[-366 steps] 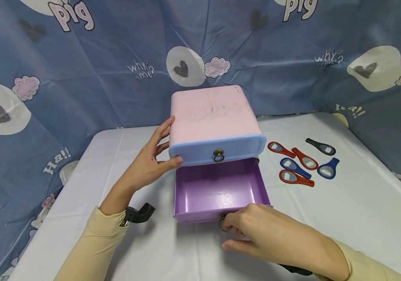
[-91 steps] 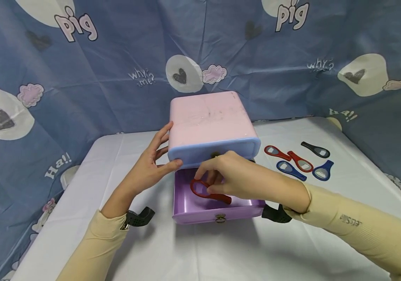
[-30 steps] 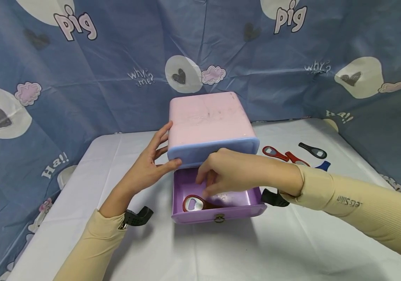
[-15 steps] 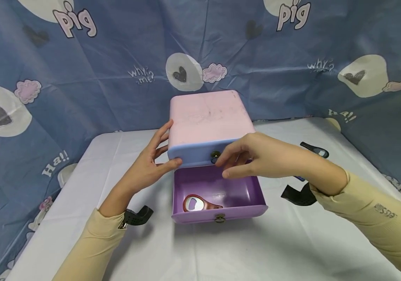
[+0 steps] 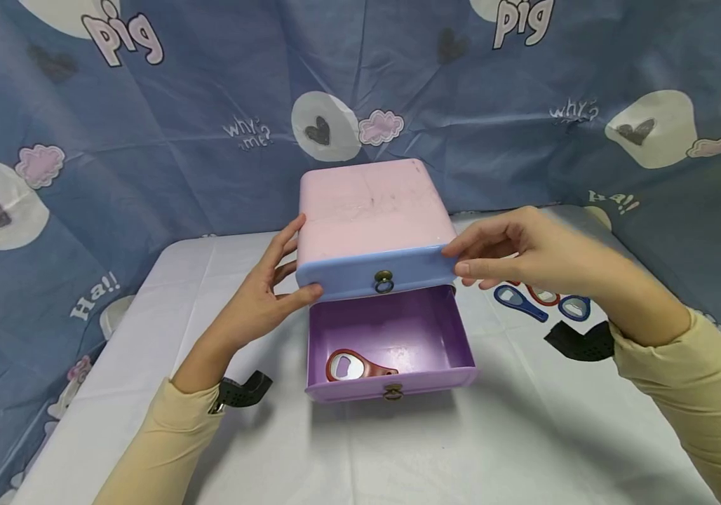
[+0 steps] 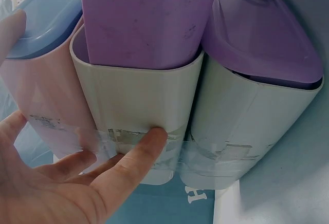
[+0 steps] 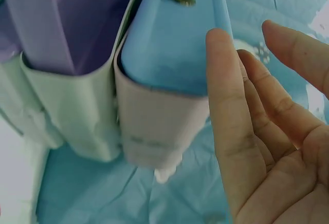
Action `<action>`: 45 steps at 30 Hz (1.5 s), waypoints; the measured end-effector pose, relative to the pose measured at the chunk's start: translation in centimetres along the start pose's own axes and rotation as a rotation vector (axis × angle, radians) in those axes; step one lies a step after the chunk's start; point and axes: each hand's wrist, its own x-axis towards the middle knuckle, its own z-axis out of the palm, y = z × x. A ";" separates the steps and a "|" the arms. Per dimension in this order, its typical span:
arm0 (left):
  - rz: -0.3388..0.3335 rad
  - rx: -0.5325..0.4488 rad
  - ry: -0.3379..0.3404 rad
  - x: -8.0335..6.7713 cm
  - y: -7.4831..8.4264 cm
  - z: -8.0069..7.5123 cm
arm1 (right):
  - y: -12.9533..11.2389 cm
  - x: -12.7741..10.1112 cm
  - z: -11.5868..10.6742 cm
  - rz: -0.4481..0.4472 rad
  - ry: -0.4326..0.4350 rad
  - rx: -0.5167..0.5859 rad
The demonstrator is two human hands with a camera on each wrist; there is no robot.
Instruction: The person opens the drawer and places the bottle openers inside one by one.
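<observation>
A pink cabinet (image 5: pixel 373 203) stands on the table with its blue top drawer (image 5: pixel 348 275) closed. The purple lower drawer (image 5: pixel 430 382) is pulled out, and a red bottle opener (image 5: pixel 351 365) lies in its front left corner. My left hand (image 5: pixel 259 298) rests on the cabinet's left side, fingers straight and thumb on the blue front; the left wrist view shows those fingers (image 6: pixel 139 152) pressed flat on the wall. My right hand (image 5: pixel 524 252) hovers empty at the blue drawer's right corner, fingers relaxed. The right wrist view shows its fingers (image 7: pixel 231 121) beside the blue drawer (image 7: pixel 175 39).
More bottle openers lie on the white table (image 5: pixel 524 435) to the right of the cabinet, partly hidden behind my right hand: a blue one (image 5: pixel 517 301), another blue one (image 5: pixel 574 307) and a red one (image 5: pixel 543 294). A blue printed cloth (image 5: pixel 146 140) hangs behind and at both sides.
My right hand let go of the red opener in the purple drawer, then rose and moved right to the blue drawer's corner. The left hand has stayed on the cabinet.
</observation>
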 end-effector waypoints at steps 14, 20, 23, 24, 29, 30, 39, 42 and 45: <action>0.003 0.001 -0.001 -0.1 0.0 -0.1 | 5.2 -1.8 -2.7 0.160 0.162 0.009; 0.003 -0.001 -0.002 0.0 -0.1 -0.1 | 8.7 -1.8 -3.5 0.181 0.153 0.081; 0.003 0.001 -0.002 0.0 -0.2 -0.1 | 10.5 -1.7 -3.7 0.211 0.127 0.116; 0.002 0.001 -0.001 0.0 -0.2 -0.1 | 11.1 -1.6 -3.8 0.226 0.119 0.127; -0.002 0.000 -0.002 0.0 -0.2 -0.2 | 13.4 -1.3 -3.7 0.274 0.096 0.133; -0.003 -0.001 -0.003 0.0 -0.1 -0.2 | 13.9 -1.2 -3.6 0.286 0.094 0.126; -0.005 -0.005 -0.013 0.1 -0.2 -0.2 | 17.1 -0.5 -2.5 0.400 0.048 0.051; -0.008 -0.012 -0.013 0.1 -0.2 -0.3 | 18.1 -0.4 -2.2 0.430 0.032 0.058; -0.014 -0.016 -0.009 0.0 -0.1 -0.3 | 18.9 -0.3 -1.9 0.450 0.022 0.069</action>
